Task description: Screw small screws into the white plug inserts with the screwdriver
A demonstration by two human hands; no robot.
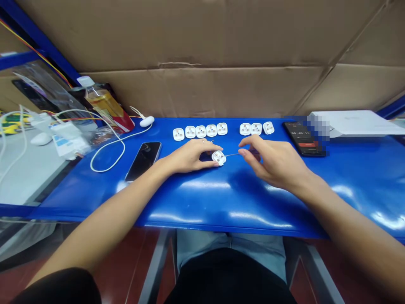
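Observation:
Between the thumb and fingers of my left hand (198,156) is a small white rounded plastic part (218,158) with metal bits inside, held at the table's middle. Pinched in my right hand (275,162) is a thin metal tool (232,154); its handle is hidden by the fingers. The tool's tip reaches the right edge of the white part. Behind my hands runs a row of similar white parts: several at the left, such as this one (201,131), and three at the right, the end one (268,128) standing slightly apart.
A dark phone (144,160) and a white cable (107,169) lie left of my left forearm. A drink bottle (107,105) leans behind them. At the right, a phone showing a timer (303,141) rests beside a white box (357,122). Cardboard (221,90) walls off the back.

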